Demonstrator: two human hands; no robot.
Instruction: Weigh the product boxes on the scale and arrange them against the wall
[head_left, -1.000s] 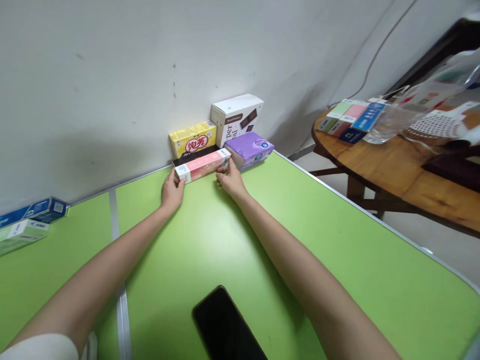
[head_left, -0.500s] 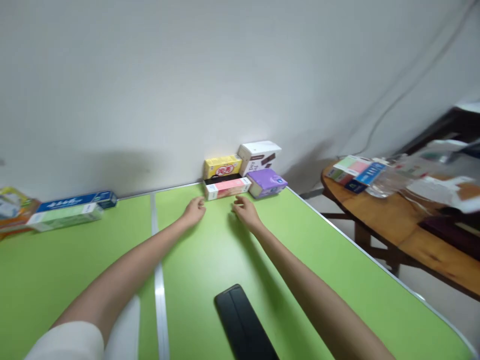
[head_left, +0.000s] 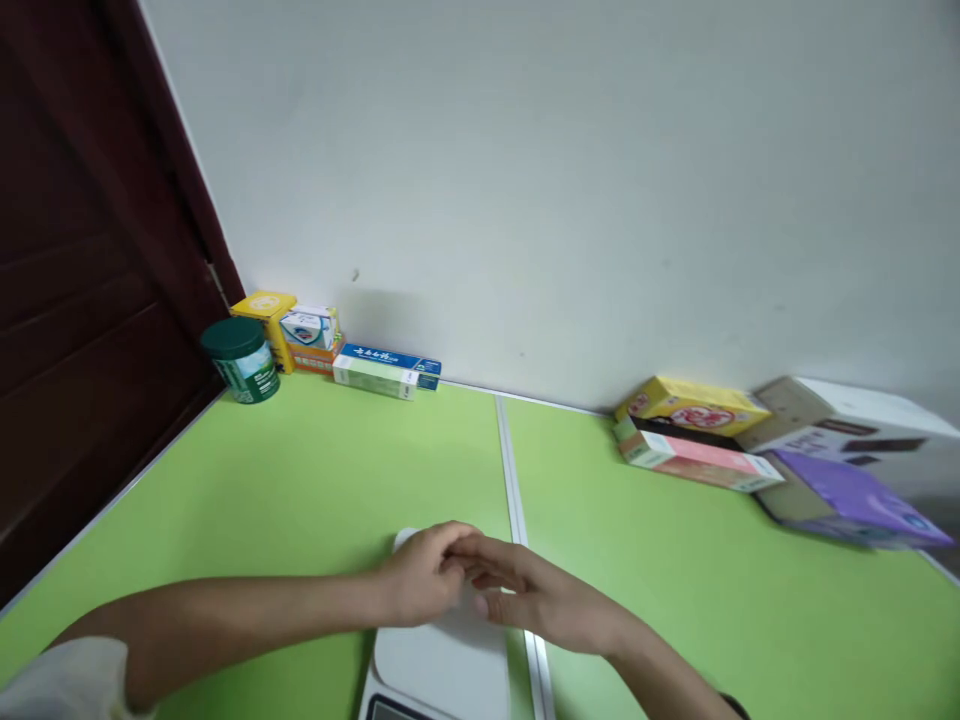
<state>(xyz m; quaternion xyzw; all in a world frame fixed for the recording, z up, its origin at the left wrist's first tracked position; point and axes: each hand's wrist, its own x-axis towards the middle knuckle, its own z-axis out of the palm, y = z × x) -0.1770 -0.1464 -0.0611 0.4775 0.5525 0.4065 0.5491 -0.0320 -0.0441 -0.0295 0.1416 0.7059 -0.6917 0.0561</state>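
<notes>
My left hand (head_left: 429, 575) is over a white device (head_left: 442, 665) with a dark display at its near end; its fingers are curled in and meet my right hand. My right hand (head_left: 525, 595) comes from the right, fingers loosely bent, with a gap between thumb and fingers and nothing visible in it. Its fingertips overlap the left fingers. Along the wall at the right lie a pink-and-white box (head_left: 701, 460), a yellow box (head_left: 694, 405), a purple pack (head_left: 855, 500) and a white box (head_left: 847, 415).
At the back left of the green table (head_left: 300, 480) stand a dark green jar (head_left: 244, 360), a yellow box (head_left: 274, 320), a small white box (head_left: 309, 327), a blue box (head_left: 390, 362) and a pale green box (head_left: 375, 377). A metal strip (head_left: 510, 470) crosses the table.
The view has swung left, bringing in the jar and the white device; the black object has left view. My hands have drawn back from beside the pink-and-white box and come together.
</notes>
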